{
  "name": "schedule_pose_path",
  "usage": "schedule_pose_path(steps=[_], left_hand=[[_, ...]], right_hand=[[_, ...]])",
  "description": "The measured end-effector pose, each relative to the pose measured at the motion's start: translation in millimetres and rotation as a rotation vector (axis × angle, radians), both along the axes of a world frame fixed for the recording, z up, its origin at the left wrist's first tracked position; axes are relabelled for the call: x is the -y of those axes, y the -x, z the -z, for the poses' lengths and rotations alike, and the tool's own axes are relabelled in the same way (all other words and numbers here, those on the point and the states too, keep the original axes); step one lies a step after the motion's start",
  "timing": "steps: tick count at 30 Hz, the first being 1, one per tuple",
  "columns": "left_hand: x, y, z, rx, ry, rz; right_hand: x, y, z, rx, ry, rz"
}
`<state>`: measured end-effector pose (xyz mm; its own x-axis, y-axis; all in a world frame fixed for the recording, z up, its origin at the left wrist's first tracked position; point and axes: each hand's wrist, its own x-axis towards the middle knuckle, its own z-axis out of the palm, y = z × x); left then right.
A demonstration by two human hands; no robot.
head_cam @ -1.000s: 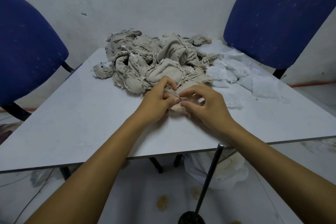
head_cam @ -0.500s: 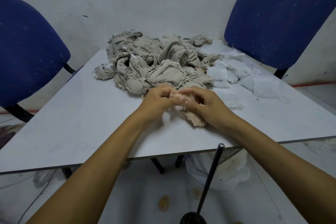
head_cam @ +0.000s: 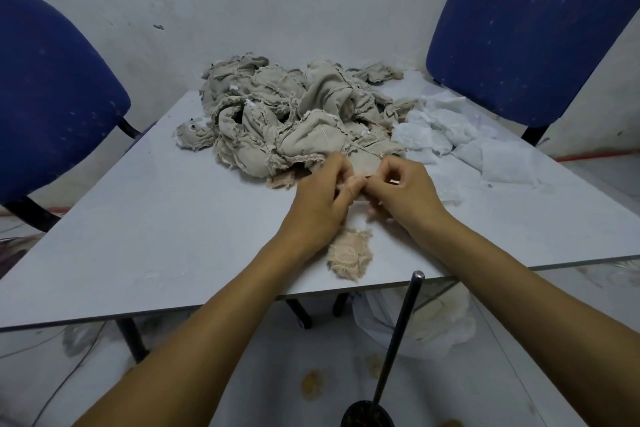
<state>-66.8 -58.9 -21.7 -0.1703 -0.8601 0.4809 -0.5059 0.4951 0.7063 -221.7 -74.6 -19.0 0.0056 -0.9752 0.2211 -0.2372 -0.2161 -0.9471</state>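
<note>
Scrap (head_cam: 349, 253): frayed, pink-beige, just below the middle of the frame. Lower end flat on the table (head_cam: 156, 218) close to its near edge, upper end held up between both hands.

Far left of the frame: left chair (head_cam: 52, 97), blue, just beside the table's left edge. Upper centre, on the table: pile (head_cam: 287, 114) of crumpled beige rags with ragged seams, near edge reaching the knuckles of both hands.

Centre: left hand (head_cam: 317, 204), fingers curled close together, thumb and forefinger pinching the scrap's top edge. Touching it at the fingertips, right hand (head_cam: 405, 191), fingers curled the same way and pinching the same edge; lower fingers tucked under, contact with the cloth impossible to tell.

Right of the pile and touching it: white cloths (head_cam: 450, 139), thin and rumpled, spread toward the table's right edge. Upper right: right chair (head_cam: 530, 28), blue, just beside the table's far corner. Lower right of centre: dark rod (head_cam: 398, 333), slanting up from the bottom edge to the table's near edge, apart from the scrap.
</note>
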Motion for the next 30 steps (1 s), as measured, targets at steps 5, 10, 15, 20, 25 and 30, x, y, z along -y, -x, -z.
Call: schedule_pose_path(steps=[5,10,15,20,25,30], left_hand=[[9,-16,-16,-0.237,-0.078,-0.06],[11,-45,-38,-0.602,-0.356,0.201],[2,-59,-38,-0.239,-0.762,0.609],[6,-40,-20,-0.134,-0.431,0.245],[8,-26,-10,-0.138,-0.364,0.167],[12,-28,-17,-0.377,-0.417,0.1]], right_hand=[[-4,17,-8,-0.058,0.015,-0.476],[-6,13,-14,-0.63,0.138,-0.75],[2,16,-4,-0.495,0.248,-0.435],[5,17,4,-0.254,0.219,-0.312],[5,22,2,-0.141,0.136,-0.399],[9,27,-3,-0.27,0.038,-0.53]])
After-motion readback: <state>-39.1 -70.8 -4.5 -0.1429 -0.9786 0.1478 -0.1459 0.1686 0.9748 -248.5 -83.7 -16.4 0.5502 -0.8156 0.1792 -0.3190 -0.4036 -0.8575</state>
